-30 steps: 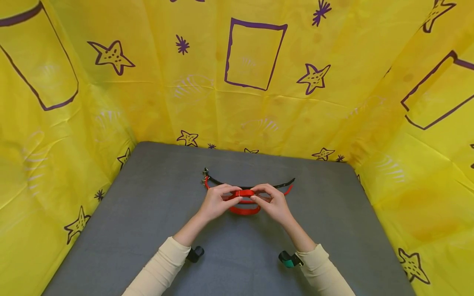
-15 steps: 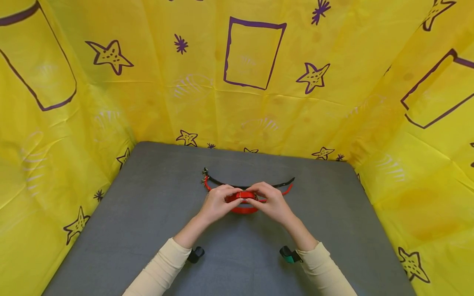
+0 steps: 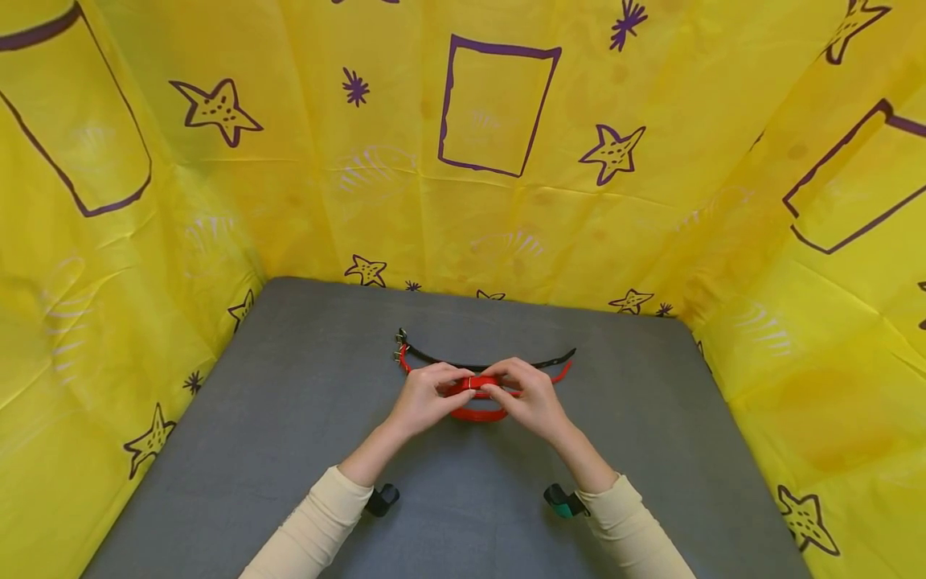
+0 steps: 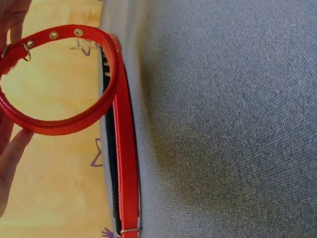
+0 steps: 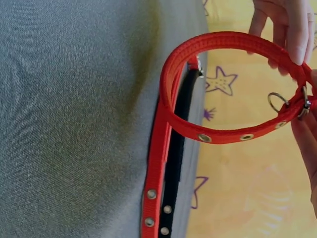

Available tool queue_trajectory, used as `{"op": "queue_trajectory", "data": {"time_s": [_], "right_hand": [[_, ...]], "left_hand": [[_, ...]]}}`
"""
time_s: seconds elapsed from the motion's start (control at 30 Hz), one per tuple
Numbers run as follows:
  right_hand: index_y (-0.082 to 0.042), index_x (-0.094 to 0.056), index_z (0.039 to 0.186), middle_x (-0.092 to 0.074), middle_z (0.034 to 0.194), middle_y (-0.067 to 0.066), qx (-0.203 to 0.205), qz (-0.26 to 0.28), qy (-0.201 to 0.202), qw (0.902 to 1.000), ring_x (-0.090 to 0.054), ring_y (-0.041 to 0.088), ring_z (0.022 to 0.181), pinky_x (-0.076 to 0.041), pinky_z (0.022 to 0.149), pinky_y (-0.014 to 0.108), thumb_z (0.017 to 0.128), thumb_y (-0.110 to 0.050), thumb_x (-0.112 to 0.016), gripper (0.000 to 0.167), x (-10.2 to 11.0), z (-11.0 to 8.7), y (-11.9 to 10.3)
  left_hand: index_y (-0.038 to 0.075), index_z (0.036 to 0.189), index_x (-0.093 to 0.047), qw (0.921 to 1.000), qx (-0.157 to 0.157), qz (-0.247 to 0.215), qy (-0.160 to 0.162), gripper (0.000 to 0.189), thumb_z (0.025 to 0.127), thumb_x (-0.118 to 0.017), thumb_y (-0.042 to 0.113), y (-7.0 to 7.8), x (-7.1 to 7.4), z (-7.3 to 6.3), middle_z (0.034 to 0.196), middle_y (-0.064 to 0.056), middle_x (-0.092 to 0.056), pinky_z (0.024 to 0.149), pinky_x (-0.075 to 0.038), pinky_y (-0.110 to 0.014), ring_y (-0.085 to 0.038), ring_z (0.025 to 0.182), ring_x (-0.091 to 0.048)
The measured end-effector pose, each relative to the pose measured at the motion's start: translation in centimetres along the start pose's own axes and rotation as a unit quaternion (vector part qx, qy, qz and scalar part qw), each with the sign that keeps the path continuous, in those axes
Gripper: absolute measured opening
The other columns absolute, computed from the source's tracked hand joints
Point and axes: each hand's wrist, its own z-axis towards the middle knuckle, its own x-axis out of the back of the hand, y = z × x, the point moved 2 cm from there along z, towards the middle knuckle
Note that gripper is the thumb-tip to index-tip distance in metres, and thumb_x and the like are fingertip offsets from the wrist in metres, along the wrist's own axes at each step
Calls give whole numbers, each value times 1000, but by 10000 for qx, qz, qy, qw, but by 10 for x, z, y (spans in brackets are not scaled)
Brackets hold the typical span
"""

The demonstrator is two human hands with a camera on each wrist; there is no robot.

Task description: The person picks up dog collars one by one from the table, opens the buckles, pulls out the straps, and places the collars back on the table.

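Both hands hold a red dog collar above the table, bent round into a loop. Metal eyelets, a D-ring and a buckle show on it in the right wrist view. My left hand pinches the band from the left, thumb below and fingers above. From the right, my right hand pinches it near the buckle. Behind the hands, a second red collar lies stretched out on the table beside a black collar. The hands partly cover both of these in the head view.
The grey table carries the collars near its middle. Yellow cloth walls with purple drawings rise behind it and on both sides. Dark wrist straps hang below both forearms.
My right fingertips have shifted slightly left, closer to the left hand. The held collar's band has turned a little between the fingers. The collars on the table have not moved.
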Motion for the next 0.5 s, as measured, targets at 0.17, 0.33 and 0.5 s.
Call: {"op": "queue_trajectory", "data": {"time_s": [0.17, 0.33, 0.5], "right_hand": [[6, -68, 97, -66, 94, 18, -15, 301, 231, 9993, -66, 31, 85, -58, 73, 44, 78, 11, -75, 21, 2, 3, -15], [8, -68, 95, -66, 92, 20, -111, 339, 335, 9988, -67, 31, 83, -58, 70, 45, 77, 12, -75, 20, 6, 7, -31], [10, -67, 96, -65, 93, 22, -377, 809, 340, 9954, -68, 31, 75, -59, 67, 40, 79, 14, -72, 18, 6, 5, -27]], "left_hand": [[8, 101, -77, 9993, 143, -344, 37, 22, 80, -81, 10, -2, -1, -1, 92, -1, -71, 70, -59, -32, -14, 82, -67], [8, 101, -77, 9988, 290, -396, 20, 22, 80, -81, 10, -4, -1, -2, 91, -2, -72, 70, -59, -34, -14, 82, -68], [8, 101, -77, 9986, 338, -404, 53, 23, 79, -82, 12, -4, -1, -2, 92, -3, -72, 69, -59, -39, -16, 82, -68]]}}
